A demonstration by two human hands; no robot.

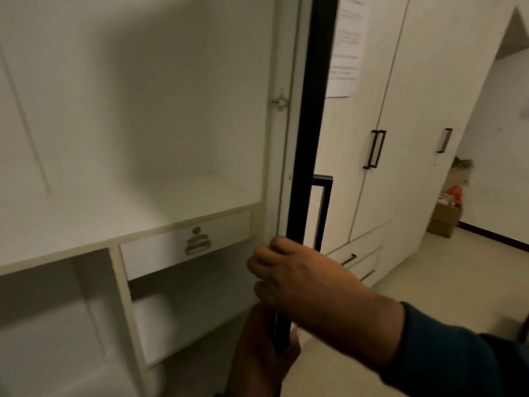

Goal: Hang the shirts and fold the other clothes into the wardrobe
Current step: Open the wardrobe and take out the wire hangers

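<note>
Both hands grip the black edge of the open wardrobe door (307, 138): right hand (297, 279) above, left hand (263, 348) below. Beside them sits a closed inner drawer (186, 245); cardboard boxes (445, 219) stand well apart by the far wall

I am getting a dim, yellowish feed. Soft light is falling from above into the wardrobe (128, 110), leaving its lower compartments in deep shadow. Everything is looking slightly smeared, and the hands at the edge of the wardrobe door (303, 138) are blurring most. Right of that door the paper notice (347, 44) is reading as unreadable haze, and straight lines are bowing toward the frame edges.
</note>
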